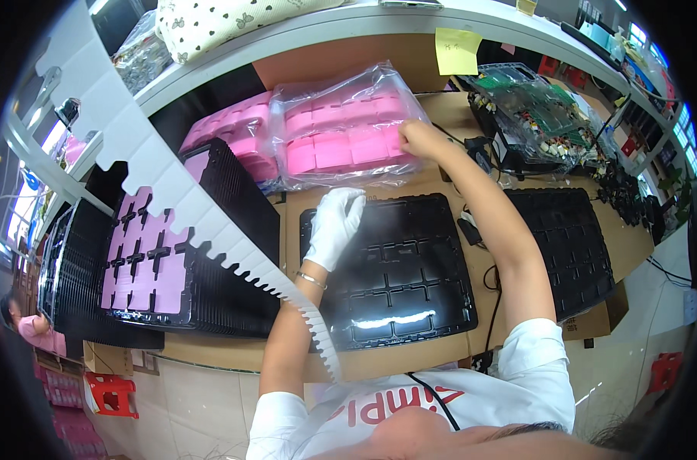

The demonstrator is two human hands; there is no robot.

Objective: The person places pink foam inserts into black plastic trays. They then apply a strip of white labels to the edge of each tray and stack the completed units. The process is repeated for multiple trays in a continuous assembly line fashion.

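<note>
right hand: the bare right hand [417, 139] reaches to the far side, fingers curled in at the right end of the pink pieces [352, 149]; whether they clamp on one, i cannot tell.
left hand: the white-gloved left hand [337, 224] is at the upper left of the black tray [394, 276], fingers bent close together; nothing shows in it, and whether it steadies the tray or hovers, i cannot tell.
pink pieces: they sit in two rows within the clear plastic bag [287, 178] beyond the tray, which probably keeps them grouped and in arm's reach.
black tray: it lies flat on the worktop [289, 222] right before the person, likely so both hands can get at it.
tray stack: the tall stack [245, 195] stands to the left, pink showing in its pockets; matching shapes presumably let the trays nest.
right side: more black moulded trays [559, 245] lie beside the middle one, with plastic-wrapped circuit boards [536, 107] (a proper jumble) set well behind, seemingly out of the way.
</note>
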